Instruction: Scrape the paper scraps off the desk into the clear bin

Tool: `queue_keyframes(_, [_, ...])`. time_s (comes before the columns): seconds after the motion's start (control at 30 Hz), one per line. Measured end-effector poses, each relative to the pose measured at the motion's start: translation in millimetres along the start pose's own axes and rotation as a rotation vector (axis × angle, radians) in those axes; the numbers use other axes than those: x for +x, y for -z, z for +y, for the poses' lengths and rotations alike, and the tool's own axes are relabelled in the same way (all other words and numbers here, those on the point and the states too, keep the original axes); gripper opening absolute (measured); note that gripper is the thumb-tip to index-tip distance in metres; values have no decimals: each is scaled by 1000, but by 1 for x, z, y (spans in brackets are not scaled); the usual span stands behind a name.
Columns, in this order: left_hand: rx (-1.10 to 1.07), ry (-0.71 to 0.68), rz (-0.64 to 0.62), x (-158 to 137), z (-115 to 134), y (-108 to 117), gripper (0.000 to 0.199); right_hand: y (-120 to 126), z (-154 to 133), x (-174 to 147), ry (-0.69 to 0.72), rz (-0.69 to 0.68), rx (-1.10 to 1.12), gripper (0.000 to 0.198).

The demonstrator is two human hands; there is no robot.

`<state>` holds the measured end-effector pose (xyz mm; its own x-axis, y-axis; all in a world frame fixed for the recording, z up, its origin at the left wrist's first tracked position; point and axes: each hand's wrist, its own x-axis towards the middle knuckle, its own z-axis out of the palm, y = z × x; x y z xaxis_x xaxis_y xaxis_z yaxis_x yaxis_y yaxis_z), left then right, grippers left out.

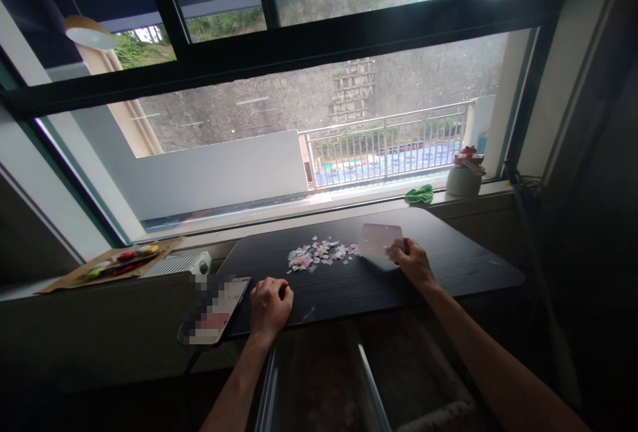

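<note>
My right hand (415,263) grips the near right corner of a translucent plastic box (377,240), tilted just above the dark table. Beside the box, to its left, lies a spread pile of small white and pinkish pieces (319,254), perhaps tiny packets or paper bits; they are too small to name surely. My left hand (270,302) rests at the table's near edge, fingers curled into a loose fist, with nothing seen in it. Just left of it lies a phone (234,306), its screen lit and partly blurred out.
The black table (448,259) stands against a window sill. On the sill are a green cloth (419,194) and a pale jug with a red top (464,176). At left, a brown board (104,269) carries colourful items beside a white slatted unit (177,264).
</note>
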<state>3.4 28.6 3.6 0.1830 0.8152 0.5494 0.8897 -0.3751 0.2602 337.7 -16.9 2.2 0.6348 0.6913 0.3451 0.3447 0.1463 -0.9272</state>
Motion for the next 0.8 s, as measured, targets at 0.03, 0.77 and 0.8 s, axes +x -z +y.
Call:
queue_keyframes(0.03, [-2, 0, 2, 0, 0, 0, 22, 0, -1, 0, 4, -4, -9, 27])
queue_keyframes(0.77, [7, -2, 0, 0, 0, 0, 23, 2, -19, -12, 20, -148, 9, 24])
queue_keyframes(0.8, [9, 1, -3, 0, 0, 0, 23, 2, -20, -12, 21, -187, 43, 25])
